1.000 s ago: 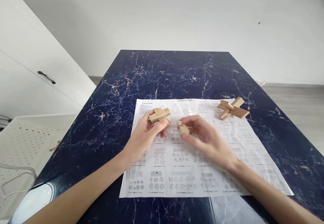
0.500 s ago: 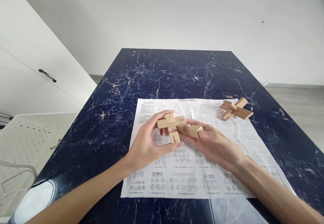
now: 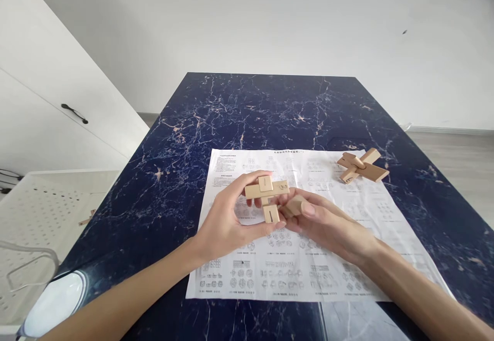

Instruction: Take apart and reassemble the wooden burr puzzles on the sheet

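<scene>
My left hand (image 3: 227,212) grips joined wooden puzzle pieces (image 3: 266,191) between thumb and fingers. One notched bar stands upright with a line mark on its end, and another bar crosses it. Beside them, my right hand (image 3: 320,215) pinches a separate wooden puzzle piece (image 3: 292,206), its thumb on the near end. That piece is slightly blurred and its inner end lies close to the joined ones; whether they touch I cannot tell. Both hands are above a printed instruction sheet (image 3: 266,282) with rows of small diagrams.
An assembled wooden cross puzzle (image 3: 363,166) rests on the sheet's far right corner. The sheet lies creased on a dark blue marbled table (image 3: 254,109). At left are a white perforated basket (image 3: 46,192) and a white cabinet (image 3: 50,89) with a black handle.
My right hand has turned its piece and drawn it slightly down and away from the joined pieces. My left hand keeps its grip. The whole view has shifted a little.
</scene>
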Tool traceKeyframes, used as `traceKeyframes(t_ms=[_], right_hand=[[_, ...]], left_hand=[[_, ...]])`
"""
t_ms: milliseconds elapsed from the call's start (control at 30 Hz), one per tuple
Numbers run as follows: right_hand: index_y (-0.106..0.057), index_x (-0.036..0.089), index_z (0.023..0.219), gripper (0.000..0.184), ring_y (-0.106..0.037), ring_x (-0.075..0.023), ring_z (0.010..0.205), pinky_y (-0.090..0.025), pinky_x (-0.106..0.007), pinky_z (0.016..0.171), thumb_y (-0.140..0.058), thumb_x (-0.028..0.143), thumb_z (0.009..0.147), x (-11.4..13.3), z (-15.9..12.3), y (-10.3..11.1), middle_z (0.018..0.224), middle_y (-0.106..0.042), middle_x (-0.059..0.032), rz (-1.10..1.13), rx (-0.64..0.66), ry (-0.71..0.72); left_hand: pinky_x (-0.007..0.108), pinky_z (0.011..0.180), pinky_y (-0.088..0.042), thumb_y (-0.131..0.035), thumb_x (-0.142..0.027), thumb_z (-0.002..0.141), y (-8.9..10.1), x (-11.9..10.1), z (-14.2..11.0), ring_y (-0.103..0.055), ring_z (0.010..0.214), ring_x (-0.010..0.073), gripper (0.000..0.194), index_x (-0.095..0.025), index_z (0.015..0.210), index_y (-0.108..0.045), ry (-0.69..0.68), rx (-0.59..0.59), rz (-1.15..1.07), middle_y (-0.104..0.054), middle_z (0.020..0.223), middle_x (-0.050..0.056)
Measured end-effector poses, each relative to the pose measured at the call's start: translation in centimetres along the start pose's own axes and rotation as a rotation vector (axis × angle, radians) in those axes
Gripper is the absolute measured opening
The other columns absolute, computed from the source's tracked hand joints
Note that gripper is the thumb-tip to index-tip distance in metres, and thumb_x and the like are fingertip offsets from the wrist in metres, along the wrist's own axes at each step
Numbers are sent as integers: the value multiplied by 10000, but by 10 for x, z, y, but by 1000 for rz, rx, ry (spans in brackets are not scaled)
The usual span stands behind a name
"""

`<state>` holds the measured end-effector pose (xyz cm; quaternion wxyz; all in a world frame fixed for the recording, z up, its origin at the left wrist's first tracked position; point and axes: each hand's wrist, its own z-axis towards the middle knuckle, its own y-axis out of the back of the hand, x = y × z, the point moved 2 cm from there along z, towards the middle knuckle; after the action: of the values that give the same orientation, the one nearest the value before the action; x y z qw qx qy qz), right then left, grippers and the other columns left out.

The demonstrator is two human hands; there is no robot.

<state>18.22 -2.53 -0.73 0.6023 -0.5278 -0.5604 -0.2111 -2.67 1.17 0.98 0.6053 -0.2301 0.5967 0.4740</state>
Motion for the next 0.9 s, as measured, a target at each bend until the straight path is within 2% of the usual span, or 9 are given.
traceKeyframes(t_ms=[167, 300, 367, 433, 533, 600, 667, 767, 900], right_hand=[[-632, 218, 980, 512, -338, -135, 588, -349, -293, 572, -491, 703, 1067, -1, -2, -3, 724, -526, 20, -89, -59, -132], [-611, 213, 945, 453, -300, -119, 571, -289, -284, 546, -521, 635, 1084, 3, -2, -6, 703, -465, 43, -79, -64, -141], [-609, 216, 963, 373, -333, -110, 569, -314, -276, 554, -558, 562, 1092, 3, -3, -6, 722, -484, 42, -25, -18, -130], [-618, 243, 1145, 272, -377, -104, 539, -353, -264, 557, -570, 506, 1101, 3, -4, -5, 705, -490, 61, 38, 7, -124], [-528, 287, 1410, 370, -392, -92, 435, -370, -239, 491, -529, 516, 1119, 0, -6, -3, 636, -463, 100, 103, 47, -158], [-576, 257, 1350, 390, -398, -81, 376, -353, -219, 429, -486, 562, 1123, -1, -6, -4, 593, -443, 110, 127, 92, -188], [-634, 223, 1199, 413, -479, -93, 362, -372, -207, 402, -464, 591, 1118, -1, -6, -5, 553, -425, 109, 159, 136, -216], [-644, 210, 1090, 399, -687, -171, 476, -456, -210, 417, -505, 585, 1096, 1, -7, -7, 525, -448, 95, 263, 236, -268], [-589, 216, 1277, 332, -833, -261, 786, -597, -280, 600, -594, 473, 1066, 4, -7, -6, 683, -701, 21, 371, 292, -248]], left_hand=[[455, 1009, -586, -918, -420, 830, 2, 1, 1, -700, 1120, 289, 686, -293, 1418, -588, 61, -58, -39, -721, 1250, 67], [427, 968, -586, -912, -424, 839, 2, 3, 2, -698, 1114, 283, 683, -288, 1421, -581, 65, -86, -43, -724, 1268, 70], [422, 971, -584, -908, -423, 843, 2, 3, 2, -699, 1120, 280, 683, -285, 1425, -577, 58, -81, -32, -722, 1278, 70], [431, 997, -579, -910, -425, 840, 1, 3, 1, -698, 1140, 284, 689, -287, 1427, -578, 43, -72, -10, -716, 1294, 69], [458, 1065, -557, -912, -421, 839, 1, 4, 1, -680, 1218, 299, 699, -302, 1437, -571, 10, -48, 20, -704, 1338, 65], [469, 1082, -547, -911, -419, 844, 0, 4, 0, -680, 1227, 301, 701, -302, 1440, -562, -10, -25, 36, -708, 1334, 64], [467, 1067, -551, -907, -426, 850, -1, 4, 0, -689, 1201, 298, 699, -293, 1440, -556, -32, 0, 65, -716, 1317, 64], [454, 1024, -567, -889, -452, 870, -2, 4, -1, -691, 1191, 300, 685, -284, 1442, -551, -68, 40, 118, -718, 1316, 65], [439, 1040, -575, -881, -453, 880, -2, 5, 0, -683, 1238, 291, 682, -287, 1448, -542, -83, 37, 144, -707, 1355, 58]])
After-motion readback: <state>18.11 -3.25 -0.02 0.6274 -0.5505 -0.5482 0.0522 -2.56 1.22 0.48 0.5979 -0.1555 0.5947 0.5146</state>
